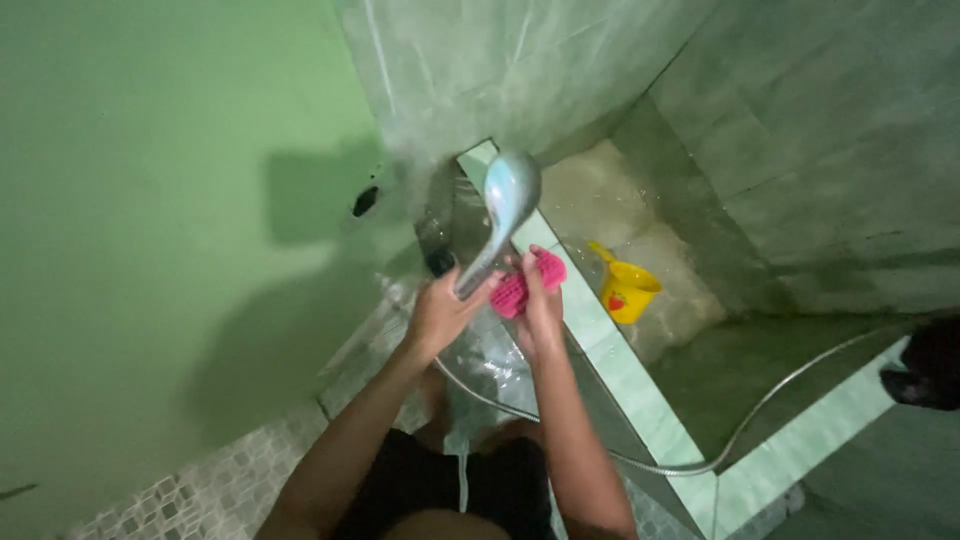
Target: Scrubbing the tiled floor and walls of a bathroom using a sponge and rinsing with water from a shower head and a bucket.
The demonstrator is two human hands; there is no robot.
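As the head view looks down, my left hand clenches the shower head by its handle, head at 12 o'clock. My right hand grips the pink brush just beside it at 3 o'clock. Wet chrome likely slippery; brush light, soft-bristled, best held across its back.

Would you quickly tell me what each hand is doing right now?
Left hand: closed around the handle of the silver shower head.
Right hand: closed on the pink brush.
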